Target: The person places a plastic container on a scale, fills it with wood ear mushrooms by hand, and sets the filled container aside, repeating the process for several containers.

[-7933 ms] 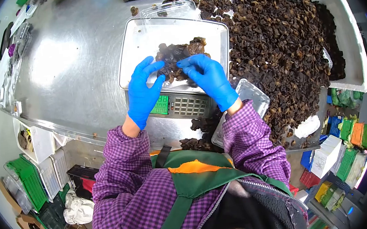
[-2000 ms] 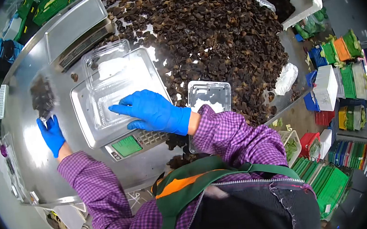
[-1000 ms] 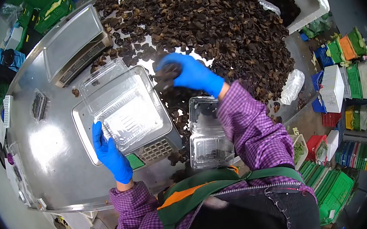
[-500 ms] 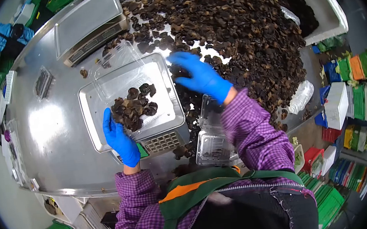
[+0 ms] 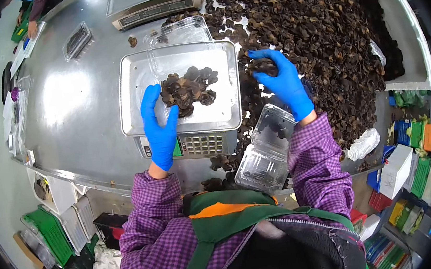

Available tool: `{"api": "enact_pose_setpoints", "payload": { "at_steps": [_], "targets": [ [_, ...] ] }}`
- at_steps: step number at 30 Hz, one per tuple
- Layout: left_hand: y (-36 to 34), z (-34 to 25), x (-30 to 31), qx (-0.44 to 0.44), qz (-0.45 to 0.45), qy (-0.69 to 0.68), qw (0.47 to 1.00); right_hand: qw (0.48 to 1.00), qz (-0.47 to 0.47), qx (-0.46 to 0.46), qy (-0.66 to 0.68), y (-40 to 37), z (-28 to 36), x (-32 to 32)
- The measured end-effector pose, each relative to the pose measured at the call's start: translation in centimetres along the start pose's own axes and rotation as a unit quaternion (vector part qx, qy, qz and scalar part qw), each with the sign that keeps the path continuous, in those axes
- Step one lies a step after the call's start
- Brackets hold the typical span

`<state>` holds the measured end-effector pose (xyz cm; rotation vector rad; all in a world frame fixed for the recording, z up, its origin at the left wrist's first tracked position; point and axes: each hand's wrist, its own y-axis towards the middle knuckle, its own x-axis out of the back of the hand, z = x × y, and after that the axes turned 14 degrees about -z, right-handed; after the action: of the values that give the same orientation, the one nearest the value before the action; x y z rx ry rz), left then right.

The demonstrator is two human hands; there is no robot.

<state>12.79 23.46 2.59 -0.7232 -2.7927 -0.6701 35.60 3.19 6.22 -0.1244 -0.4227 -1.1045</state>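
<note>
A heap of dark brown wood ear mushrooms (image 5: pixel 188 90) lies on the scale tray (image 5: pixel 133 123), with a clear plastic clamshell (image 5: pixel 177 32) partly on the tray and its lid flap past the back rim. My left hand (image 5: pixel 159 127), blue-gloved, stands over the tray's left side, thumb and fingers apart beside the heap and holding nothing. To the right of the tray, my right hand (image 5: pixel 286 81) curls its fingers round a small bunch of wood ear mushrooms (image 5: pixel 263 67) at the edge of the big pile (image 5: pixel 311 45). The scale's keypad (image 5: pixel 203 144) faces me.
Another clamshell (image 5: pixel 263 167) stands open near the front edge, right of the scale. A second scale (image 5: pixel 157 9) is at the back. A filled clamshell (image 5: pixel 78 41) lies at left. A white foam box (image 5: pixel 408 25) borders the pile. A person's hand (image 5: pixel 32 30) shows at far left.
My right hand has closed on a bunch of mushrooms at the pile's edge. My left hand's thumb and fingers show more spread beside the heap. The whole view has shifted.
</note>
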Motion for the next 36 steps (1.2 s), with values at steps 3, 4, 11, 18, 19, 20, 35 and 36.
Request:
{"api": "enact_pose_setpoints", "payload": {
  "at_steps": [3, 4, 11, 18, 19, 20, 35, 36],
  "targets": [
    [0.2, -0.9, -0.5, -0.041, 0.025, 0.024, 0.999, 0.993, 0.008, 0.102, 0.061, -0.6, 3.7, -4.3],
    [0.3, -1.4, -0.7, -0.045, 0.040, 0.028, 0.998, 0.990, 0.008, 0.138, 0.026, -0.8, 4.1, -5.8],
    [0.4, -0.1, -0.2, -0.053, 0.063, 0.047, 0.995, 0.991, 0.032, 0.126, -0.020, -1.9, 3.2, -10.2],
    [1.2, 0.9, 1.5, -0.011, 0.001, -0.035, 0.999, 0.982, -0.019, -0.074, 0.171, -1.1, 3.2, -5.8],
    [1.5, 0.7, 1.9, 0.018, -0.012, -0.031, 0.999, 0.980, -0.040, -0.079, 0.178, -1.3, 2.9, -5.0],
    [1.8, 0.8, 2.4, 0.017, -0.011, -0.031, 0.999, 0.977, -0.061, -0.083, 0.184, -1.4, 2.5, -4.1],
    [8.4, -0.4, 1.3, 0.151, -0.054, -0.132, 0.978, 0.961, -0.173, -0.185, 0.113, -7.8, -7.7, 2.8],
    [8.6, -0.5, 1.2, 0.136, -0.046, -0.127, 0.981, 0.962, -0.167, -0.194, 0.098, -7.7, -7.8, 2.8]
  ]
}}
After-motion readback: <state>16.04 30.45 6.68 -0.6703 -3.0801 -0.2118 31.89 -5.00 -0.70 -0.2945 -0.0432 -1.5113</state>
